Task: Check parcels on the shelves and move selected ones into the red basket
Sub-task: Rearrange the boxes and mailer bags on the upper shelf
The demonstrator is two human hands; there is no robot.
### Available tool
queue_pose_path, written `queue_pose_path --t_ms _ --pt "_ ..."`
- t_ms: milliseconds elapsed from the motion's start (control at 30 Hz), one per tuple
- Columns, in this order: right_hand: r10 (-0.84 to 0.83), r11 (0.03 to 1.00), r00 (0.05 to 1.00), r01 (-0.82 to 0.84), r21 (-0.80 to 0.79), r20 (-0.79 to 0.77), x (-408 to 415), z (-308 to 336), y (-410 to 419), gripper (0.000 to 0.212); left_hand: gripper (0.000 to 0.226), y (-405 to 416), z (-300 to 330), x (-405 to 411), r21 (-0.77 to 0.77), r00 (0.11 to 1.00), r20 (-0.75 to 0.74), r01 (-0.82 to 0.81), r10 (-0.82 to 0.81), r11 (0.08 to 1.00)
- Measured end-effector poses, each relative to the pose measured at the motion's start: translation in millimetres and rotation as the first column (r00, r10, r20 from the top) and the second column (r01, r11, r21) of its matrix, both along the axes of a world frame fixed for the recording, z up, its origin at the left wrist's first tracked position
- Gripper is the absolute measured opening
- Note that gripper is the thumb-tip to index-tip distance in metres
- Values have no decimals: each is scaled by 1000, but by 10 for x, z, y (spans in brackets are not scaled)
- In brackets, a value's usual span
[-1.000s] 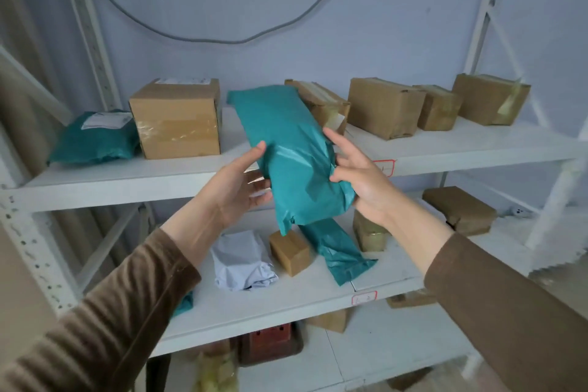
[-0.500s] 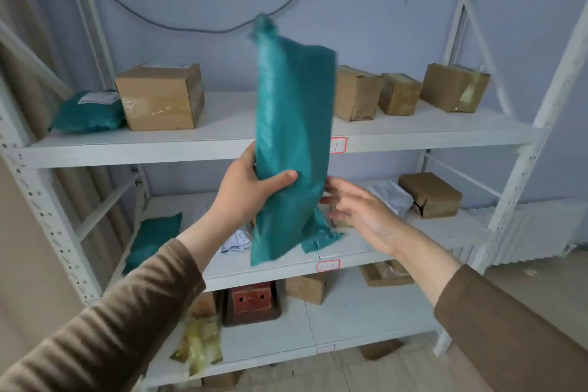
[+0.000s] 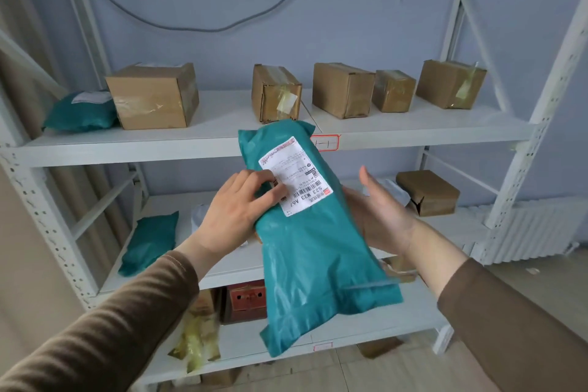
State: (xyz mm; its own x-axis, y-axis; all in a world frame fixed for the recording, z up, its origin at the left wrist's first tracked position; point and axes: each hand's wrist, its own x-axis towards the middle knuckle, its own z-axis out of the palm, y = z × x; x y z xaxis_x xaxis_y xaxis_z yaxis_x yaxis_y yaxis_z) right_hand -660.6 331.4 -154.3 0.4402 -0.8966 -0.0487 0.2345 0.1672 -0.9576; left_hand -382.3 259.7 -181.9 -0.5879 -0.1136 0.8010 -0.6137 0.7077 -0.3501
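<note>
A person holds a long teal mailer bag (image 3: 318, 248) in front of a white metal shelving unit (image 3: 413, 132), label side up. The left hand (image 3: 235, 216) grips the bag's left edge, its fingers curled over onto the white shipping label (image 3: 296, 175), which bears barcodes and the print "523 M33 A67". The right hand (image 3: 378, 216) lies under the bag's right side, palm up and fingers straight, the thumb raised clear of the plastic; it supports rather than clasps. The bag tilts, its upper end before the edge of the top shelf and its lower end hanging in front of the lower shelves.

On the top shelf stand five brown cardboard boxes, the largest (image 3: 156, 95) at left, beside a second teal bag (image 3: 81, 111). The middle shelf carries another teal bag (image 3: 151, 242) at left and a brown box (image 3: 428, 192) at right. A red crate-like object (image 3: 246, 297) sits on the lower shelf, partly hidden behind the held bag. A grey cable (image 3: 197, 27) loops across the wall above.
</note>
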Motion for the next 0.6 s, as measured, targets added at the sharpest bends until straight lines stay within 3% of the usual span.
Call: queue_pose_path --t_ms 133,200,267,333,400,467,533,600 --pt "43 996 981 -56 -65 -188 42 -75 -77 83 38 -50 18 4 -11 999 30 11 -10 1000" --pt "-68 994 977 49 -98 -202 125 -72 -89 74 39 -51 25 -17 41 1000 -16 22 -22 999" --pt "-187 976 963 161 -143 -194 169 -83 -141 64 42 -32 7 -54 165 986 -169 42 -14 985" --pt "-275 955 948 250 -161 -159 209 -58 -180 58 46 4 -40 -80 374 907 -419 124 48 919" --pt "-319 939 941 297 -174 -116 246 -26 -239 53 54 94 -76 -64 568 752 -644 347 140 746" --pt "-340 927 937 320 -198 -78 293 14 -326 52 48 231 -59 -41 641 610 -756 619 236 454" --pt "-367 906 928 343 -249 -57 400 95 -434 54 55 335 -42 -28 647 586 -759 727 285 228" --pt "-427 864 903 396 -311 -39 553 219 -614 53 73 366 -15 -34 654 603 -748 742 279 150"
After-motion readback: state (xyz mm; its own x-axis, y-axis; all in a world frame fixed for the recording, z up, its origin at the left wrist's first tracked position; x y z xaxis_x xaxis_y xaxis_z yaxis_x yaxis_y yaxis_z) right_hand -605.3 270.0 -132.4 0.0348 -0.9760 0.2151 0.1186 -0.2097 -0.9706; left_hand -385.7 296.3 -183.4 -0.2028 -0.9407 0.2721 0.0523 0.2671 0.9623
